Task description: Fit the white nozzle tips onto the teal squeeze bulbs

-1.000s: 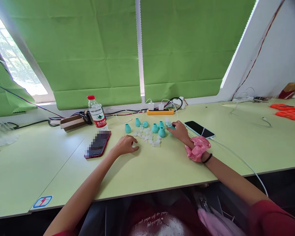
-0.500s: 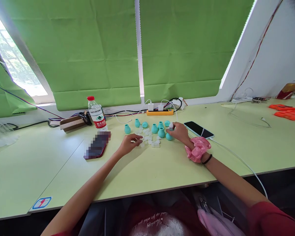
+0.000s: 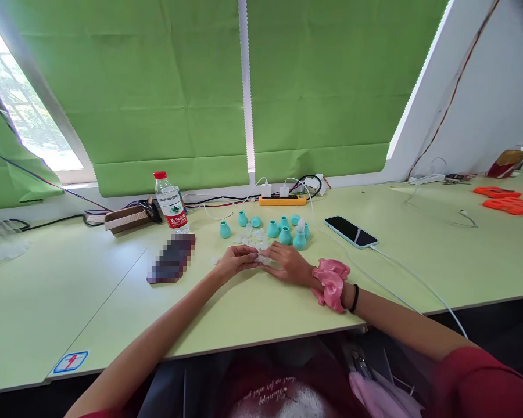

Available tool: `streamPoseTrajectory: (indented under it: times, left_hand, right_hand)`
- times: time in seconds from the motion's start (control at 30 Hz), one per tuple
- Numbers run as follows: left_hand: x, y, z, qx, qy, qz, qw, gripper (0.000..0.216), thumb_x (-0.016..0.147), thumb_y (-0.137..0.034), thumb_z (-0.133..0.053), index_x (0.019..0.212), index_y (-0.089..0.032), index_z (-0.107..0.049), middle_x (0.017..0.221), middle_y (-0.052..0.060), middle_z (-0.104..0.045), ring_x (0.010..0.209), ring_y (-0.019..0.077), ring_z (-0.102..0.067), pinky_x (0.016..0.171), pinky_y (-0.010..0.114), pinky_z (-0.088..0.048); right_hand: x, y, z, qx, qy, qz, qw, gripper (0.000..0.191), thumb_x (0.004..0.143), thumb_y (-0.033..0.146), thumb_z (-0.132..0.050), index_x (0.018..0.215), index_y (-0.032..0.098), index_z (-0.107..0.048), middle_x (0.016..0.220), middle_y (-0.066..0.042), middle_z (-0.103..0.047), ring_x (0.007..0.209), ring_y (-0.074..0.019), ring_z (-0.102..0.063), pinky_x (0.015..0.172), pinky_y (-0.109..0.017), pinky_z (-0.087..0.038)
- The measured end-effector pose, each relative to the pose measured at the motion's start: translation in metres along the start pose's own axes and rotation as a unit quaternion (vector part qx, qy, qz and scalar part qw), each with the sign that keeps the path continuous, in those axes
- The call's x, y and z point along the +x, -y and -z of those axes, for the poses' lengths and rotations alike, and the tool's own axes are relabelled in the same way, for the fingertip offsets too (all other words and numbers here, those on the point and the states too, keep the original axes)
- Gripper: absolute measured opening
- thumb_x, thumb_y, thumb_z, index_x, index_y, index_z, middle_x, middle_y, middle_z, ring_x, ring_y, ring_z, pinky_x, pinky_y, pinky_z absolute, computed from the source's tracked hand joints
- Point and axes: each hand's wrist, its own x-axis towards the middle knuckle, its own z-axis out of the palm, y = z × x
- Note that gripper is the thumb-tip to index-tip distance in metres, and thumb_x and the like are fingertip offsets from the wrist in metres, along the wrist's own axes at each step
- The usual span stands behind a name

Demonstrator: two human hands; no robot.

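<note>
My left hand [image 3: 237, 260] is closed in a pinch over the table, its fingertips meeting those of my right hand [image 3: 290, 264]. Between them is a small clear plastic piece [image 3: 261, 258], partly hidden by the fingers. Right behind the hands lies a loose pile of similar clear plastic pieces [image 3: 255, 235]. Several small turquoise bulb-shaped bottles stand around the pile. One turquoise bottle [image 3: 299, 241], beyond my right hand, has a whitish clear piece [image 3: 301, 225] sticking up from its mouth. Another turquoise bottle [image 3: 225, 230] stands apart on the left.
A water bottle [image 3: 172, 203] and a dark red phone [image 3: 172, 258] are on the left. To the right a phone [image 3: 351, 231] lies with a white charging cable [image 3: 412, 273]. An orange power strip [image 3: 283, 200] sits at the back, and orange parts [image 3: 509, 205] lie far right.
My right hand has moved left from the turquoise bottles to meet my left hand. The bottle it held now stands with a clear piece in its mouth.
</note>
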Motion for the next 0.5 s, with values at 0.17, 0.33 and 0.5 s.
streamPoseTrajectory:
  times: [0.17, 0.33, 0.5]
  left_hand:
    - [0.007, 0.003, -0.002, 0.12, -0.061, -0.057, 0.989, 0.034, 0.075, -0.04, -0.052, 0.094, -0.013, -0.06, 0.085, 0.008, -0.059, 0.08, 0.0186, -0.057, 0.075, 0.037, -0.047]
    - [0.009, 0.007, -0.005, 0.28, -0.081, -0.115, 0.95, 0.021, 0.071, -0.028, -0.057, 0.09, -0.022, -0.065, 0.091, 0.007, -0.051, 0.096, 0.0235, -0.041, 0.086, 0.043, -0.034]
    - [0.008, 0.009, -0.01, 0.376, -0.062, -0.139, 0.914, 0.018, 0.075, -0.026, -0.053, 0.087, -0.023, -0.066, 0.09, 0.008, -0.05, 0.091, 0.0226, -0.039, 0.081, 0.039, -0.036]
  right_hand:
    - [-0.003, -0.013, -0.002, 0.006, -0.045, -0.072, 0.996, 0.017, 0.079, 0.024, -0.048, 0.093, 0.017, -0.054, 0.082, -0.007, -0.057, 0.078, -0.0189, -0.052, 0.068, -0.032, -0.044]
    - [-0.004, -0.021, -0.001, 0.014, -0.075, -0.13, 0.988, 0.013, 0.074, 0.021, -0.05, 0.085, 0.016, -0.054, 0.073, -0.005, -0.055, 0.066, -0.0162, -0.052, 0.06, -0.028, -0.044]
    - [-0.004, -0.017, -0.003, 0.033, -0.06, -0.142, 0.987, 0.013, 0.072, 0.022, -0.053, 0.084, 0.017, -0.056, 0.072, -0.004, -0.056, 0.066, -0.0154, -0.052, 0.061, -0.027, -0.042]
